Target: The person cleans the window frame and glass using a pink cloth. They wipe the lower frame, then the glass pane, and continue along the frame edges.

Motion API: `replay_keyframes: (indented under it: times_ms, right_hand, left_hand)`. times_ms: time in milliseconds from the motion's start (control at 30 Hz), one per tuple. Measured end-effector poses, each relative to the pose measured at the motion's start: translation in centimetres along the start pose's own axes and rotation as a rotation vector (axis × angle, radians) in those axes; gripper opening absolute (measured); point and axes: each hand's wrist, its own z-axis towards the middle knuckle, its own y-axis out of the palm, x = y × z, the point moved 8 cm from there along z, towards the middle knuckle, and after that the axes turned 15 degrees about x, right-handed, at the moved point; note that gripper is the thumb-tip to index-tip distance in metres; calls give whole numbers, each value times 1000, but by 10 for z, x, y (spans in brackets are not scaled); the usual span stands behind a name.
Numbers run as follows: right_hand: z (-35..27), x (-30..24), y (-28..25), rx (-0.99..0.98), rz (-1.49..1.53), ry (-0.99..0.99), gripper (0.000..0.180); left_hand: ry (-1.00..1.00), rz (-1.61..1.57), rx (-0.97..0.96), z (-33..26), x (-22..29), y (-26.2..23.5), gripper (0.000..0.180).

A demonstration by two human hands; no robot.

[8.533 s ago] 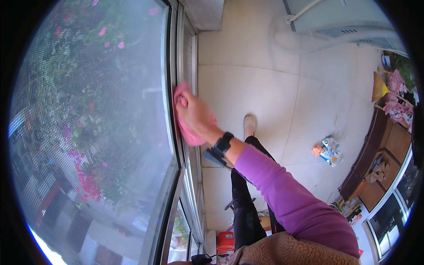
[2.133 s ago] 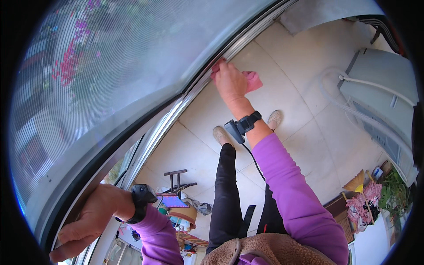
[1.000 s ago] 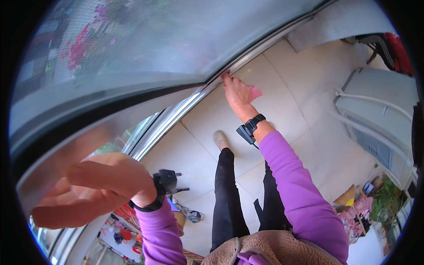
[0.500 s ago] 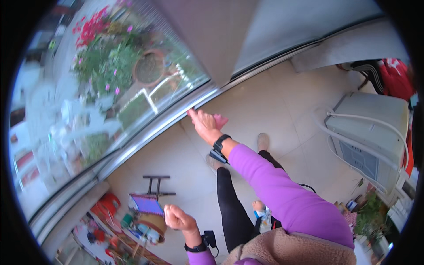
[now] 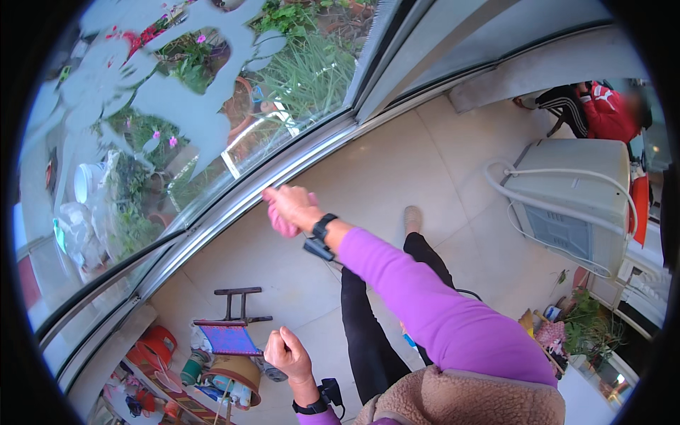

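Note:
My right hand (image 5: 292, 205) is stretched out close to the metal frame (image 5: 234, 221) of a glass door. Its fingers are closed round a crumpled pink cloth (image 5: 285, 222), part of which hangs out below the palm. Beyond the frame, the glass pane (image 5: 212, 106) carries a frosted pattern. My left hand (image 5: 289, 355) is held low in a fist beside my body, with nothing showing in it. A dark wooden stool with a blue and red woven seat (image 5: 230, 338) is close by, left of that hand.
Potted plants (image 5: 241, 106) stand outside the glass. A white appliance (image 5: 574, 170) with a grey hose stands at right. Behind it sits a person in a red jacket (image 5: 610, 113). A tan basket (image 5: 237, 372) and a red basin (image 5: 157, 345) are at lower left; leafy plants (image 5: 588, 319), lower right.
My right hand has moved left and slightly down along the door frame. My left fist is nearly where it was. The view has shifted, showing more of the frosted glass and the seated person.

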Motion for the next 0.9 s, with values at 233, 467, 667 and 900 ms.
replay_keyframes:
  times_ms: [233,467,667,900]
  right_hand:
    - [-51,-145,-167,851,-651,-728,28]
    - [-10,-166,-195,1067,-850,-373,30]
    - [12,-166,-187,1010,-1113,-219,30]
    - [40,-165,-157,809,-1276,-236,31]
  left_hand:
    - [-81,-72,-56,-8,-21,6,42]
    - [-62,-82,-88,-9,-27,10,41]
    - [-101,-27,-121,-15,-48,1,41]
    - [-142,-11,-122,-19,-60,1,41]
